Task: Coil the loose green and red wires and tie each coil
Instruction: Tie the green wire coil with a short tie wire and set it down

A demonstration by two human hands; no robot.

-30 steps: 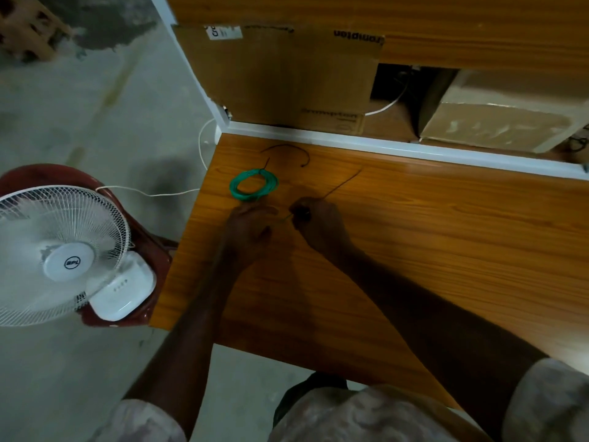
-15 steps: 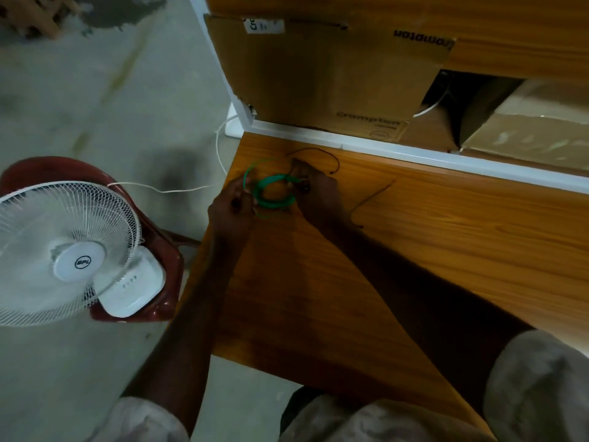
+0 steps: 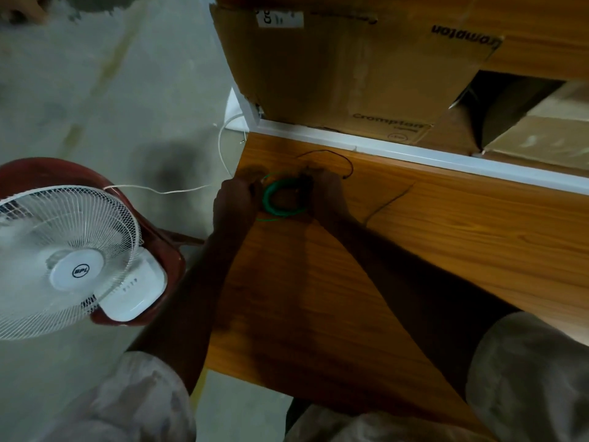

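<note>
Green wire coil [image 3: 273,199] lies flat near the far left corner of the wooden bench [image 3: 446,250], held between both my hands. Left hand [image 3: 237,202] has its grip closed on the coil's left side; right hand [image 3: 322,194] grips the right side, fingers curled over it. Both forearms reach forward, converging. A thin dark wire [image 3: 334,157] arcs just beyond. White table fan [image 3: 63,260] sits on a red chair [image 3: 169,250] to the left.
</note>
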